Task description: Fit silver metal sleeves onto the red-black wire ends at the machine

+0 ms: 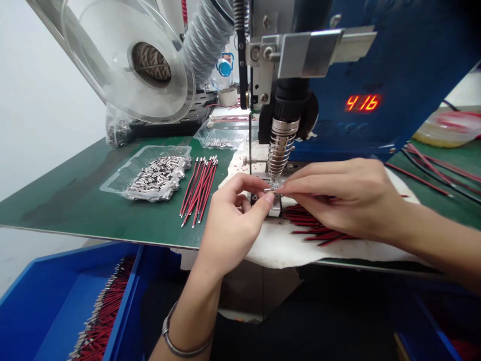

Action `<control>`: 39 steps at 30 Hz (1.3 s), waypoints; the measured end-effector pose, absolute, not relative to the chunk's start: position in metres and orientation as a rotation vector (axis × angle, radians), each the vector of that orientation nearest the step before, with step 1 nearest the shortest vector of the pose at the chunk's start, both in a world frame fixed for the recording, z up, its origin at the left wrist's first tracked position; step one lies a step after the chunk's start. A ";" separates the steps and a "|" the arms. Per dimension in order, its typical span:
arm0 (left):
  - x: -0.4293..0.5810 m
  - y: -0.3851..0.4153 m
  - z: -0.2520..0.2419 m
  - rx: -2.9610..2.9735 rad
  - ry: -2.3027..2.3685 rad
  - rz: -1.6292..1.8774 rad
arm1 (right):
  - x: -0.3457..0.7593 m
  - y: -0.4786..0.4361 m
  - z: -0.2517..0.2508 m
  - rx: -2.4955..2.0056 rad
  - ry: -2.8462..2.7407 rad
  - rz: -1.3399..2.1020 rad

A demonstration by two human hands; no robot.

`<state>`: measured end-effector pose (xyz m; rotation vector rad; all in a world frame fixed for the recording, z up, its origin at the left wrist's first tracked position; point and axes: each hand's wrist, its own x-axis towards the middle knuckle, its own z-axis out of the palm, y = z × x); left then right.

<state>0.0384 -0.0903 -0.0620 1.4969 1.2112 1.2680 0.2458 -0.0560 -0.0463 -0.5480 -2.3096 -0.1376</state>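
My left hand (236,215) pinches a small silver metal connector (269,190) between thumb and forefinger. It is held just under the tip of a soldering machine's spring-wrapped head (282,150). From the right, my right hand (349,195) comes in with its fingertips together, touching or nearly touching the connector. A red-and-black wire seems to run through its fingers, mostly hidden by them. Beneath that hand lies a bundle of red-and-black wires (311,225) on a white cloth (270,245). A small metal fixture (275,208) stands just below the fingertips.
Left of my hands lie wires with metal ends (199,193), beside a clear tray (112,186) of silver connectors. A blue bin (45,286) below the table edge holds more wires. The blue machine body (376,60) reads 416. A clear fume hood (101,60) hangs upper left.
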 end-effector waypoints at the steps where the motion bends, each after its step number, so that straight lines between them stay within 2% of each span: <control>1: 0.039 -0.090 -0.062 1.498 1.209 1.269 | 0.245 -0.056 -0.046 -0.560 -2.290 -0.156; 12: 0.038 -0.090 -0.062 1.470 1.203 1.285 | 0.245 -0.057 -0.046 -0.685 -2.250 -0.087; 26: 0.039 -0.089 -0.064 1.485 1.225 1.284 | 0.244 -0.058 -0.050 -0.611 -2.259 -0.228; 39: 0.040 -0.090 -0.061 1.490 1.221 1.321 | 0.242 -0.059 -0.049 -0.751 -2.265 -0.037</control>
